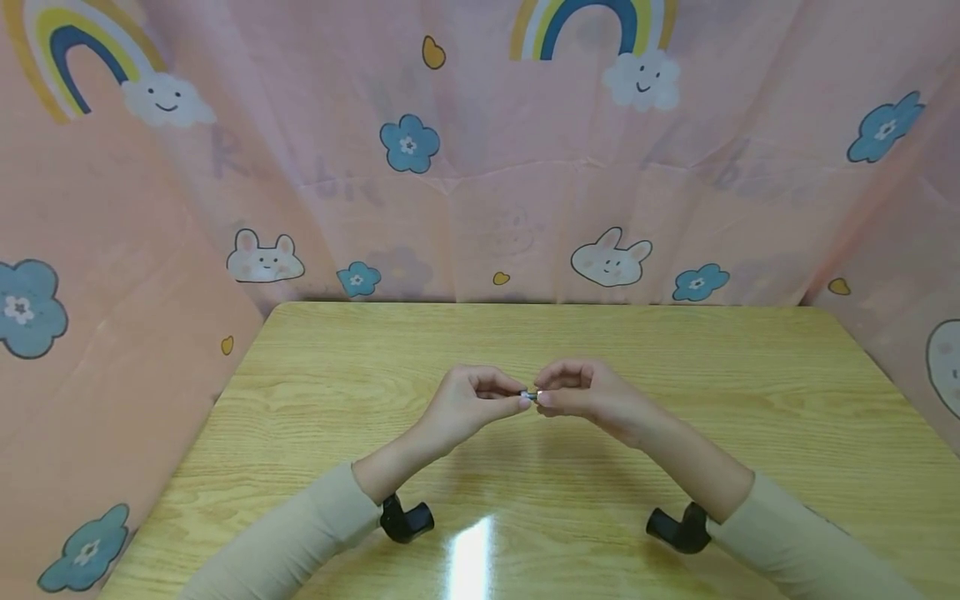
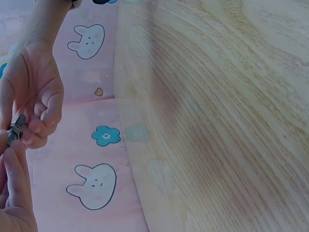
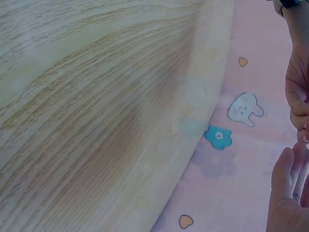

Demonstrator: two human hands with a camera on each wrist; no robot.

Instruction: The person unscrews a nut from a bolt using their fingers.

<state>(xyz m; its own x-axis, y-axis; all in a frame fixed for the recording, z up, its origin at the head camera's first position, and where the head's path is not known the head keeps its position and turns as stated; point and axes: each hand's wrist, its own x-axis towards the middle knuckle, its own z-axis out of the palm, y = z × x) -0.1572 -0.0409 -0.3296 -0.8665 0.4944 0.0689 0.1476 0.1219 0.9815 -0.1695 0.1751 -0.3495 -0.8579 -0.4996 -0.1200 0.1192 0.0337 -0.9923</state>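
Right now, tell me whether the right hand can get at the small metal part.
Likely yes: the right hand is at one end of the metal part and nothing visible blocks it, though the left hand pinches the other end.

I saw the left hand [image 1: 467, 406] and right hand [image 1: 603, 400] nearly fingertip to fingertip, both pinching, their forearms [image 1: 330, 508] slanting inward.

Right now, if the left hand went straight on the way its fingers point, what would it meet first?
Most likely the right hand: in the head view it lies directly ahead, at the far end of the small metal piece that the left hand pinches, though exact depth is hard to judge.
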